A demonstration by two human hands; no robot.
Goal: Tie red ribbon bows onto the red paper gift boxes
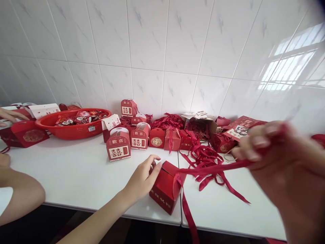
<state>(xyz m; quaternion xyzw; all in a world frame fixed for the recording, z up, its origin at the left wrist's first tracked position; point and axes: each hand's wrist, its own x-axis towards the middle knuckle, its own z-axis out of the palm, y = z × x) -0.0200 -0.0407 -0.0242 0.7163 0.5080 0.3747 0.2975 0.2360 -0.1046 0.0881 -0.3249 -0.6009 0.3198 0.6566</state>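
Note:
A small red gift box sits tilted near the white table's front edge. My left hand rests against its left side and top, fingers curved on it. A red ribbon runs from the box's top up to the right, pulled taut. My right hand, close to the camera and blurred, is pinched shut on the ribbon's far end. Another tail of the ribbon hangs off the table edge below the box.
Several finished red boxes stand in rows at mid-table, with a heap of loose red ribbons to their right. A red basin of sweets sits at the left. Another person's hand and arm are at the far left.

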